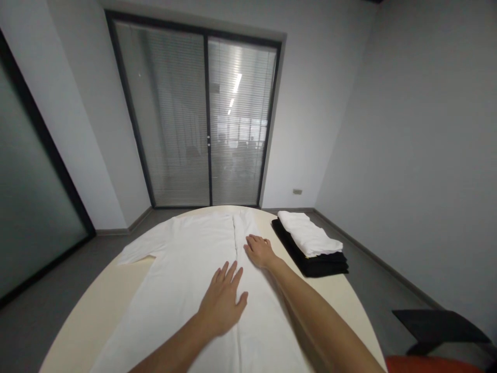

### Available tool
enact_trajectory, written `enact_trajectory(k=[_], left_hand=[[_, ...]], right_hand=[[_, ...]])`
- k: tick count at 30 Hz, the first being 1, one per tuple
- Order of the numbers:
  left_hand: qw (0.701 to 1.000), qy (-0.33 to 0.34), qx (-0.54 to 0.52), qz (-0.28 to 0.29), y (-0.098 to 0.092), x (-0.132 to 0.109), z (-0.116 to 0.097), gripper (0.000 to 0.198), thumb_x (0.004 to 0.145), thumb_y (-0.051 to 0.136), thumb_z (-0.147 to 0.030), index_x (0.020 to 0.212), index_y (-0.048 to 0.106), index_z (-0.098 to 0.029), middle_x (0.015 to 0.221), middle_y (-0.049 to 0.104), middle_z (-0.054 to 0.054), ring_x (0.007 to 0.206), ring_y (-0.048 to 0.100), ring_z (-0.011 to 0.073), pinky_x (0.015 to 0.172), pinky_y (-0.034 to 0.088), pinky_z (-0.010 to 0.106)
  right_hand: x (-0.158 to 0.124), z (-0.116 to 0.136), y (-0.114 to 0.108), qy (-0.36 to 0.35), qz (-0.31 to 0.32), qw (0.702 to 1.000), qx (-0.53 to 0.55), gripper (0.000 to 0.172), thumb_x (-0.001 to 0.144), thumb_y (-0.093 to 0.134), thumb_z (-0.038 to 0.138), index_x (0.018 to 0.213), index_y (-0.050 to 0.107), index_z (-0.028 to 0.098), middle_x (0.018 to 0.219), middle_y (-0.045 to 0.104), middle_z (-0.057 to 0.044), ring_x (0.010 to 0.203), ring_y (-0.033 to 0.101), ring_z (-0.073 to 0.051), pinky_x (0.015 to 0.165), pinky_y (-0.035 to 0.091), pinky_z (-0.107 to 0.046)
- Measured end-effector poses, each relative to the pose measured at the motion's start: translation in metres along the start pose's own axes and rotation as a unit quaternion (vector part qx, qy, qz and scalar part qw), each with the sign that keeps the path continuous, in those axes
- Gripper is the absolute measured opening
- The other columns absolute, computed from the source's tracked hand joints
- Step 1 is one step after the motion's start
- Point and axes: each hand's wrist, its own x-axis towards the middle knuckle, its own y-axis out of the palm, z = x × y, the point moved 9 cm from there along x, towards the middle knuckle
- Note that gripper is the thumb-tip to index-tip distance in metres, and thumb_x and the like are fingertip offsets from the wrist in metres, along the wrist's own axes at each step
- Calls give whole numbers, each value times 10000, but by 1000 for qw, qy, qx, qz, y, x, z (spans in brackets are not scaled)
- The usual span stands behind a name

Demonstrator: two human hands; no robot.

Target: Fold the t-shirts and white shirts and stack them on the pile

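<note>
A white short-sleeved shirt [174, 290] is spread over the round table, one sleeve stretching out to the left. Its right side is folded over, leaving a long edge running down the middle. My left hand [222, 305] lies flat on the shirt near that edge, fingers spread and open. Farther up, my right hand [259, 250] rests open on the folded-over part, palm down with the fingers fairly close together. Neither hand grips the cloth.
Right of the shirt, a folded white garment [310, 235] lies on a stack of folded black clothes [324, 267]. The cream table [97, 305] has a curved edge. A chair armrest [440, 326] stands at the lower right, and glass doors [166, 119] with blinds are beyond.
</note>
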Motion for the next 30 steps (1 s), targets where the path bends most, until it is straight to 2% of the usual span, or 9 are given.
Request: enact_trajectory(k=[3, 7, 12, 20, 26, 30], left_hand=[[1000, -1, 1, 8, 3, 1, 2, 661, 975, 346, -474, 1560, 327, -166, 1659, 190, 81, 1538, 104, 304, 1251, 155, 530], [1000, 2, -5, 8, 4, 5, 5, 658, 976, 344, -471, 1565, 319, -178, 1661, 178, 70, 1539, 89, 307, 1253, 149, 544], [1000, 1, -16, 15, 5, 10, 8, 658, 972, 350, -464, 1566, 319, -183, 1660, 181, 60, 1540, 78, 313, 1253, 144, 553], [998, -4, -64, -11, 8, 15, 15, 646, 967, 379, -467, 1563, 327, -223, 1663, 167, 21, 1545, 69, 281, 1263, 98, 512], [997, 0, -77, -1, 8, 21, 19, 675, 951, 421, -480, 1565, 319, -218, 1663, 144, 30, 1545, 72, 285, 1264, 88, 504], [997, 1, -80, 7, 9, 25, 19, 672, 949, 427, -459, 1567, 314, -221, 1660, 157, 25, 1544, 78, 289, 1263, 90, 515]], right_hand=[[29, -11, 13, 22, 26, 999, -1, 578, 1031, 283, 446, 1524, 363, 156, 1623, 283, -148, 1496, 237, -278, 1190, 100, -547], [63, -22, 26, 53, 49, 997, 5, 676, 1020, 231, 531, 1570, 279, 141, 1655, 177, -138, 1527, 147, -295, 1193, 111, -564], [97, -33, 31, 78, 52, 996, -3, 774, 984, 224, 638, 1592, 224, 160, 1667, 105, -136, 1538, 69, -309, 1196, 56, -576], [138, -51, 33, 113, 44, 992, -36, 879, 898, 260, 770, 1593, 237, 233, 1671, 98, -129, 1531, 65, -358, 1188, 61, -582], [159, -60, 37, 112, 34, 992, -44, 916, 890, 273, 783, 1590, 242, 193, 1660, 131, -170, 1533, 67, -347, 1193, 63, -548], [167, -63, 36, 113, 11, 993, -44, 887, 888, 292, 780, 1575, 289, 218, 1653, 183, -156, 1516, 144, -361, 1180, 118, -553]])
